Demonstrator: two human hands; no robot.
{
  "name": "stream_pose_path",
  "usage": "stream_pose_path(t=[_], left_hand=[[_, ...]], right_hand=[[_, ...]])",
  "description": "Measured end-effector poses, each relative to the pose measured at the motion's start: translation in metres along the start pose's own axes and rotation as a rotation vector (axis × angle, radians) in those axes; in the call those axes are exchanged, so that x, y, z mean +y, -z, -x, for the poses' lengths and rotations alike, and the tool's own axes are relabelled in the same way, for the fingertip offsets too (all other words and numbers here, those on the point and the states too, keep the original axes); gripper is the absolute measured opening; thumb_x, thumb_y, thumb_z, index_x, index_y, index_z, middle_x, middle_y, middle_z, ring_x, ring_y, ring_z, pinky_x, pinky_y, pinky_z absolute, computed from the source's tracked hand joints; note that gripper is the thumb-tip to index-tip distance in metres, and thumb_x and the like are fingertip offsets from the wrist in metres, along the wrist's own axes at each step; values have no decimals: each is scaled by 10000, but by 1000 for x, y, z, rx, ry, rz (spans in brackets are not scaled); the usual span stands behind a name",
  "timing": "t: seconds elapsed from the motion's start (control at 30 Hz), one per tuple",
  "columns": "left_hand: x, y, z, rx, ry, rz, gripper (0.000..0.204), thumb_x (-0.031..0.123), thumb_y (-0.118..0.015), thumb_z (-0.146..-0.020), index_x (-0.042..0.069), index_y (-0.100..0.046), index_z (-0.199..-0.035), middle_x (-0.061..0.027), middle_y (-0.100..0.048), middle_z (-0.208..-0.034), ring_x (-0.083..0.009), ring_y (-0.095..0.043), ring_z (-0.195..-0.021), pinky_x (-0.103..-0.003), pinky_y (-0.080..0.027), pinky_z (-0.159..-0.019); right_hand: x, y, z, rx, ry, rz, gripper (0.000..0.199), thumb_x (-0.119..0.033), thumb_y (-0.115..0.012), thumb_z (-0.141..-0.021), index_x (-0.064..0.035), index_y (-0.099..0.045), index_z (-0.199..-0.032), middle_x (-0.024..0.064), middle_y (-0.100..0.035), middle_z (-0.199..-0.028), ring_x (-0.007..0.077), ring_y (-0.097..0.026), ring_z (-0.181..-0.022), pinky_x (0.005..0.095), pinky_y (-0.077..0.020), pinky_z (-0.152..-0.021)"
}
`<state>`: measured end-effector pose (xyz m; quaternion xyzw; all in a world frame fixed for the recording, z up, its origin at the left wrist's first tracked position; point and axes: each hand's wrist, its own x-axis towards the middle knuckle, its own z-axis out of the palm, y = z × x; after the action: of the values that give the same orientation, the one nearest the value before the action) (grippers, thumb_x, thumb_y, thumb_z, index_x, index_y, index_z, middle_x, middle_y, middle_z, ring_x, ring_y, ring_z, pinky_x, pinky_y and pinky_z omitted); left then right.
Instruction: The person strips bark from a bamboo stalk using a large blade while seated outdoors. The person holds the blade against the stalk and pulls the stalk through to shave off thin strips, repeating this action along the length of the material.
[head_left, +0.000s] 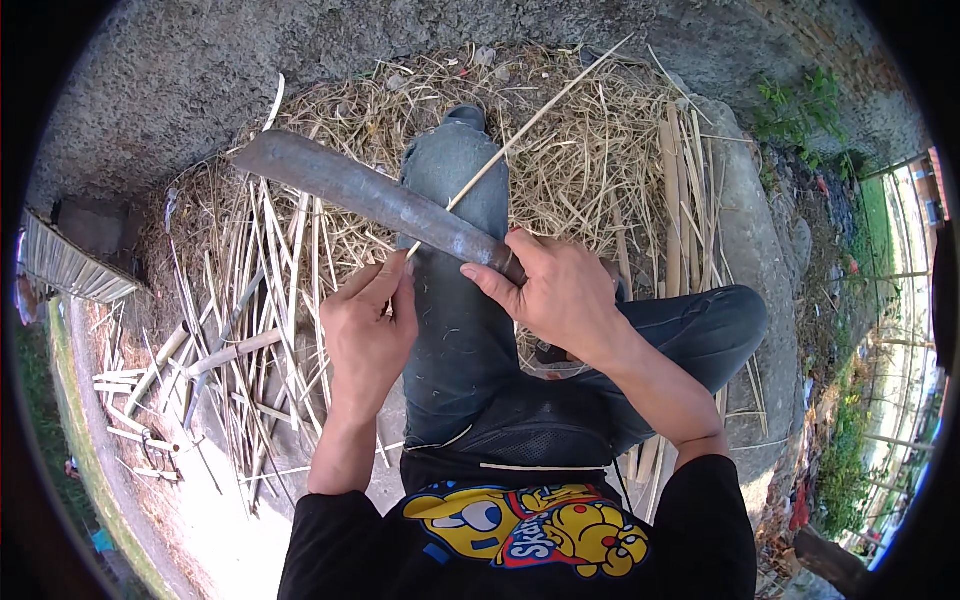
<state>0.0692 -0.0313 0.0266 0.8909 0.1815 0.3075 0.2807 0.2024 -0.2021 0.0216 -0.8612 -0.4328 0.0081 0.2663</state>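
Note:
My right hand (560,290) is closed round the handle end of a machete (370,195), whose broad dark blade points up and to the left across my outstretched leg. A thin bamboo strip (540,115) runs from my left hand (370,325) up to the far right, passing under the blade. The fingertips of my left hand pinch its near end. Blade and strip cross over my jeans (455,340); whether they touch, I cannot tell. Most of the machete's handle is hidden in my right fist.
Pale shavings (570,170) cover the ground ahead, up to a rough grey wall (400,45). Many loose bamboo strips (290,330) lie in a heap at the left. Wider bamboo slats (680,200) lie at the right beside a stone edge (735,180). One short strip (540,467) rests across my lap.

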Motion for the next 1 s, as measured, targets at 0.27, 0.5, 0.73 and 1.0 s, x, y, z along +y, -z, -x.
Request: stream_pose_path(t=[0.27, 0.5, 0.73, 1.0], left_hand=[[2, -1, 3, -45, -11, -46, 208, -38, -705, -861, -46, -746, -1065, -115, -686, -720, -102, -565, -517, -268, -398, -472], [-12, 16, 28, -3, 25, -36, 187, -28, -704, -861, -36, -749, -1042, -122, -669, -715, -156, -560, -497, -292, -410, -475], [-23, 26, 31, -5, 114, 4, 128, -8, -710, -890, -71, -750, -994, -117, -703, -718, -89, -564, -518, -244, -399, -464], [-4, 7, 9, -295, 366, 276, 202, 114, -635, -995, -57, -742, -977, -46, -672, -666, -56, -552, -608, -236, -426, -560]], right_hand=[[10, 10, -13, 47, -26, 68, 603, -626, -570, -943, -36, -605, -824, 167, -634, -599, 361, -680, -569, 448, -543, -493], [55, 43, -42, 191, -203, 94, 625, -616, -536, -972, -20, -637, -814, 168, -617, -585, 355, -666, -552, 454, -517, -500], [116, 69, -46, 305, -390, -41, 668, -599, -532, -989, 12, -621, -734, 191, -586, -568, 377, -602, -530, 479, -459, -525], [12, 5, 6, -19, -74, -105, 645, -633, -541, -955, 2, -638, -888, 199, -639, -620, 408, -684, -630, 489, -539, -548]])
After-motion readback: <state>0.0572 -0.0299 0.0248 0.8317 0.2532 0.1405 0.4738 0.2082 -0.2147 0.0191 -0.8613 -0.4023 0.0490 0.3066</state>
